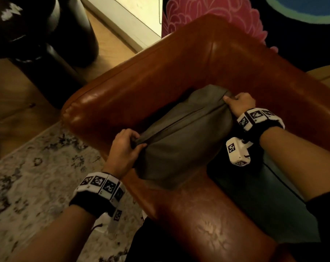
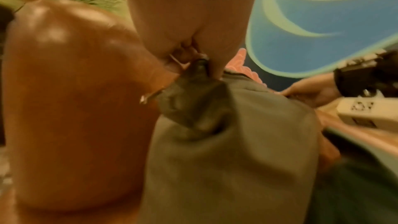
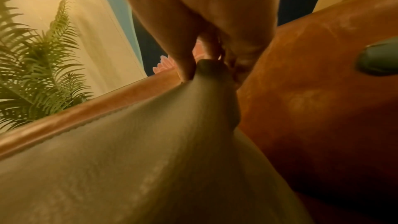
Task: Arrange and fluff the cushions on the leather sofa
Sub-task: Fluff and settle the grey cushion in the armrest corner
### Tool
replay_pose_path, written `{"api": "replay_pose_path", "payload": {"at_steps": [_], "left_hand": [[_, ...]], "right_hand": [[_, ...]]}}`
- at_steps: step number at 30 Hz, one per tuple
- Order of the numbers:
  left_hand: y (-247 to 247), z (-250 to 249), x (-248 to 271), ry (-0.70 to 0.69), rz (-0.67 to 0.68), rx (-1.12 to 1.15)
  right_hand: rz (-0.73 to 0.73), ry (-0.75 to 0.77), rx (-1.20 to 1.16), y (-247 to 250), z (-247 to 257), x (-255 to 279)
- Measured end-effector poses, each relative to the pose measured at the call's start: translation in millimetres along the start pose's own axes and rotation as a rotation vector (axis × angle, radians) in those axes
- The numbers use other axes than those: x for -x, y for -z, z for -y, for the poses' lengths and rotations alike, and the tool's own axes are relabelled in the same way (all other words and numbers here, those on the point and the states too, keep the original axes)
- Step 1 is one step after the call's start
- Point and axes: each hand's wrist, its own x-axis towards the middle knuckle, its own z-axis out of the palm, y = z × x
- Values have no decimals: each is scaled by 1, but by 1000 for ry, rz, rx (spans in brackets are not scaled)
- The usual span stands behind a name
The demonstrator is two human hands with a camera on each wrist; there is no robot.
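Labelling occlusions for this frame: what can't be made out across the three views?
- Head view: underside of the grey cushion, hidden by its own bulk.
- Head view: left hand fingertips buried in the cushion corner, so grip depth is unclear.
- Right wrist view: right hand is blurred; the teal cushion is cut off by the edge.

Dim, warm amber light tints all three views. In the head view, soft glare streaks the leather sofa point(image 1: 213, 53) toward 12 o'clock and again near 6 o'clock, while the corners at 10 and 2 o'clock fall into near black. Both wrist views are smeared and soft; the grey cushion point(image 2: 226, 168) blurs toward 6 o'clock. Straight edges bow at the frame borders.
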Motion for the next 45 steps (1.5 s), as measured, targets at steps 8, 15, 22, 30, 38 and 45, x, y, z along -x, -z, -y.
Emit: {"api": "replay_pose_path", "payload": {"at_steps": [8,15,22,30,38,45], "left_hand": [[-22,-4,30,397,118,323],[11,10,56,344,136,138],[18,12,51,372,-138,397],[53,12,79,194,-23,289],[14,58,13,452,-204,168],[6,48,14,306,-307,134]], "right_hand": [[131,177,-15,11,3,-2],[11,249,84,35,2,-6],[196,-285,-533,14,-38,-7],[183,181,-537,48,-12,11],[223,-35,-542,-26,12,-19],[238,6,-438,-22,-16,-35]]}}
